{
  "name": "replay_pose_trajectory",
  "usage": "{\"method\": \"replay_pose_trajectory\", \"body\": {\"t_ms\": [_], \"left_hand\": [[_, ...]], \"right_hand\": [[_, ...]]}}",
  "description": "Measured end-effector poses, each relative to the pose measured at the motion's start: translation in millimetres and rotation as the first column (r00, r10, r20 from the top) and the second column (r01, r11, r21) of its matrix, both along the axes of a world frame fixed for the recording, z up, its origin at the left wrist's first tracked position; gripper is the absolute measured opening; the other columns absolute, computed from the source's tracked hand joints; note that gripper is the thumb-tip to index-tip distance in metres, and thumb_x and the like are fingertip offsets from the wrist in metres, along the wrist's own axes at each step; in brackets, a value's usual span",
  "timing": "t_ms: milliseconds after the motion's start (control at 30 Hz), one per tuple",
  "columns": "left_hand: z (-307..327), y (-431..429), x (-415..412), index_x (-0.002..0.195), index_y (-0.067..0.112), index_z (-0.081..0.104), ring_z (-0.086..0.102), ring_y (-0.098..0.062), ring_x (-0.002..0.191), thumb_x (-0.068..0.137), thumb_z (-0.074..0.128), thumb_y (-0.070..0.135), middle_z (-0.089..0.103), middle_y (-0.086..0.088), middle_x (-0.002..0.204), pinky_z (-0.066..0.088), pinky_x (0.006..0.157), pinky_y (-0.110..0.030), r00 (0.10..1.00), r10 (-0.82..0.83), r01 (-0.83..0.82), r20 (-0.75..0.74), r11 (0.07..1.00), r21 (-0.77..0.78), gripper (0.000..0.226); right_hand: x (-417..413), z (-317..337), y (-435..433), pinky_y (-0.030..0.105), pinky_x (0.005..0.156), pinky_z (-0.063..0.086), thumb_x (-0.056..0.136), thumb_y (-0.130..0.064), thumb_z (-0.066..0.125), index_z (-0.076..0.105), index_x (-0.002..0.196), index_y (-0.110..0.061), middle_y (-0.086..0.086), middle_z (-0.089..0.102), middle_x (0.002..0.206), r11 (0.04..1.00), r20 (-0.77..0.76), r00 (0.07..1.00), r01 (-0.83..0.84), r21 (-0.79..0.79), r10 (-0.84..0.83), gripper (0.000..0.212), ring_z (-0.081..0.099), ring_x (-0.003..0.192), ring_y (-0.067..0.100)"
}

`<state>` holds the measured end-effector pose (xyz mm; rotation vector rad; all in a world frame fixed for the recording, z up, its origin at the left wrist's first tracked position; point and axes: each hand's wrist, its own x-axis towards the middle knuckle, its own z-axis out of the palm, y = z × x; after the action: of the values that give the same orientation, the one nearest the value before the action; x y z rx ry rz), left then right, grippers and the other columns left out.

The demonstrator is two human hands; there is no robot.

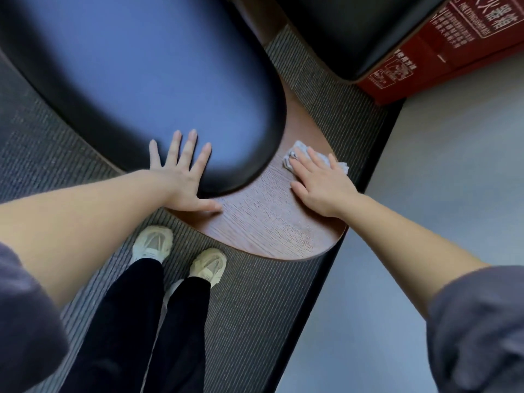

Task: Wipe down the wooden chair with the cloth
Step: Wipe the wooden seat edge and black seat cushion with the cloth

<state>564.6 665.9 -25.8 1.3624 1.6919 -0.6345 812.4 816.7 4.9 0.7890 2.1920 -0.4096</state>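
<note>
The wooden chair [263, 228] shows a rounded brown wood rim around a dark padded seat cushion [147, 75]. My left hand [184, 174] lies flat with fingers spread on the cushion's near edge, its thumb on the wood. A small grey cloth [300, 153] lies on the wood rim at the right side. My right hand [320, 182] presses flat on top of the cloth, covering most of it; only its far edges show.
Striped grey carpet [255, 307] surrounds the chair. My feet in pale shoes [208, 265] stand just in front of it. A second dark seat [354, 29] and a red box with white lettering [442, 49] stand at the back right. A pale wall [439, 194] runs along the right.
</note>
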Motion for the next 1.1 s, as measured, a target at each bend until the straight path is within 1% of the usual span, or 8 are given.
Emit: {"method": "replay_pose_trajectory", "body": {"t_ms": [167, 367, 500, 600, 767, 933, 1033, 1100], "left_hand": [[0, 0, -1, 0.145, 0.023, -0.036, -0.038, -0.034, 0.139, 0.064, 0.033, 0.096, -0.048, -0.009, 0.148, -0.012, 0.11, -0.067, 1.0, 0.009, -0.008, 0.012, 1.0, -0.027, 0.129], [10, 5, -5, 0.144, 0.023, -0.037, -0.039, -0.035, 0.139, 0.063, 0.033, 0.097, -0.049, -0.009, 0.147, -0.011, 0.111, -0.067, 0.999, -0.021, 0.024, 0.045, 0.997, -0.074, 0.13], [7, 1, -12, 0.144, 0.022, -0.037, -0.036, -0.036, 0.141, 0.068, 0.033, 0.094, -0.046, -0.011, 0.149, -0.009, 0.11, -0.068, 0.994, -0.107, 0.108, 0.033, 0.994, -0.031, 0.126], [3, -7, -25, 0.144, 0.021, -0.037, -0.033, -0.037, 0.142, 0.071, 0.032, 0.091, -0.044, -0.013, 0.15, -0.007, 0.111, -0.069, 0.962, -0.273, 0.273, -0.014, 0.961, 0.03, 0.122], [7, -8, -41, 0.132, 0.021, -0.044, -0.03, -0.036, 0.143, 0.075, 0.029, 0.089, -0.044, -0.014, 0.15, -0.002, 0.115, -0.065, 0.895, -0.443, 0.446, -0.057, 0.894, 0.044, 0.115], [22, -2, -43, 0.146, 0.02, -0.034, -0.022, -0.036, 0.147, 0.082, 0.042, 0.078, -0.037, -0.014, 0.154, 0.009, 0.119, -0.058, 0.874, -0.486, 0.487, -0.031, 0.872, 0.045, 0.115], [25, -2, -56, 0.149, 0.024, -0.028, -0.017, -0.035, 0.149, 0.089, 0.05, 0.064, -0.032, -0.012, 0.157, 0.017, 0.119, -0.055, 0.86, -0.51, 0.508, 0.012, 0.858, 0.07, 0.107], [22, -4, -65, 0.15, 0.027, -0.027, -0.016, -0.033, 0.149, 0.089, 0.053, 0.057, -0.031, -0.01, 0.158, 0.019, 0.118, -0.055, 0.849, -0.528, 0.524, 0.02, 0.847, 0.088, 0.104]], "right_hand": [[-8, -6, -9, 0.051, 0.12, -0.005, 0.102, -0.046, 0.022, 0.011, 0.157, -0.022, -0.004, -0.002, 0.165, 0.999, -0.005, 0.999, 0.044, 0.02, -0.044, 0.06, -0.005, 0.151, 0.018], [12, 52, -75, 0.048, 0.121, -0.004, 0.085, -0.055, -0.004, 0.016, 0.156, -0.024, -0.007, 0.002, 0.164, 0.982, -0.038, 0.993, -0.115, -0.151, 0.11, 0.08, -0.002, 0.152, 0.017], [8, 38, -44, 0.049, 0.121, -0.005, 0.101, -0.049, 0.013, 0.01, 0.157, -0.024, -0.006, -0.001, 0.164, 0.999, 0.015, 0.999, 0.041, -0.023, -0.04, 0.062, -0.005, 0.151, 0.016], [-14, 8, -29, 0.051, 0.119, -0.005, 0.103, -0.045, 0.022, 0.01, 0.157, -0.022, -0.005, -0.002, 0.165, 0.993, 0.038, 0.993, 0.11, 0.046, -0.111, 0.06, -0.005, 0.151, 0.017], [-29, 10, -69, 0.052, 0.12, -0.006, 0.101, -0.047, 0.019, 0.012, 0.157, -0.022, -0.005, -0.001, 0.165, 0.995, -0.012, 0.995, 0.103, -0.008, -0.104, 0.061, -0.006, 0.151, 0.018], [5, 59, -100, 0.048, 0.12, -0.006, 0.082, -0.055, -0.008, 0.011, 0.157, -0.024, -0.007, -0.003, 0.164, 0.991, 0.023, 0.997, -0.076, -0.114, 0.079, 0.083, -0.006, 0.151, 0.017], [18, 65, -83, 0.05, 0.121, -0.005, 0.086, -0.056, -0.005, 0.01, 0.157, -0.025, -0.008, -0.003, 0.164, 0.999, 0.054, 0.999, -0.001, -0.036, 0.003, 0.079, -0.006, 0.151, 0.015], [12, 55, -72, 0.051, 0.121, -0.005, 0.097, -0.053, 0.008, 0.011, 0.157, -0.024, -0.006, -0.002, 0.164, 0.998, 0.078, 0.995, 0.062, 0.024, -0.063, 0.066, -0.006, 0.151, 0.016]]}}
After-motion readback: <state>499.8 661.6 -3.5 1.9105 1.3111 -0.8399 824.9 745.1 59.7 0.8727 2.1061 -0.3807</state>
